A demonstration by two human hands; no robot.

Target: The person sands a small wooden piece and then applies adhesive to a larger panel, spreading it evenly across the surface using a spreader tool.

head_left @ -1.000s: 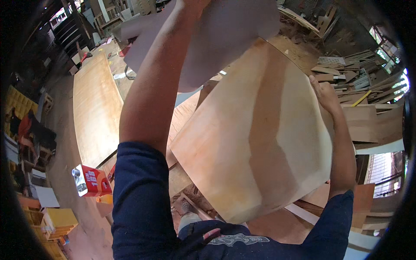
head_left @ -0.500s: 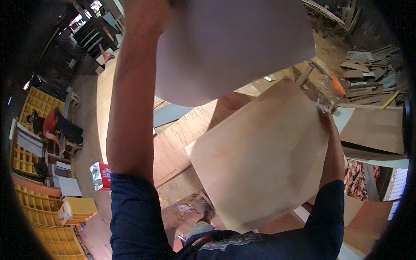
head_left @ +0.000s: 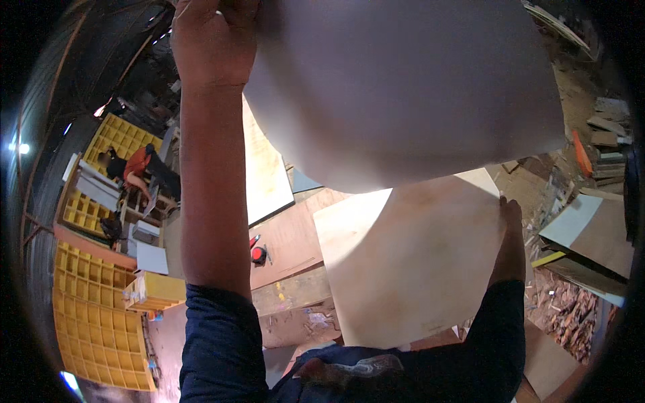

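My left hand (head_left: 218, 43) is raised at the top of the view, its fingers closed at the edge of a large, smooth grey sheet (head_left: 410, 87). The fingertips are partly cut off by the frame. That sheet bows downward, its curved lower edge hanging over a thin, pale plywood sheet (head_left: 410, 269). My right hand (head_left: 510, 215) grips the plywood by its right edge, far fingers hidden. The plywood is tilted in front of my body, with the grey sheet's shadow across its upper part.
Left of the plywood, a red-and-black tape measure (head_left: 259, 255) lies on a reddish board (head_left: 289, 238). Yellow gridded frames (head_left: 101, 309) stand at far left, near a person in orange (head_left: 138, 161) bending over. Scrap wood (head_left: 608, 138) and an orange-handled tool (head_left: 582, 154) are at right.
The grey sheet has swung right and lower, over the plywood's upper edge. My left hand has come further into view. My view has turned, uncovering the tape measure; the red tin is no longer visible.
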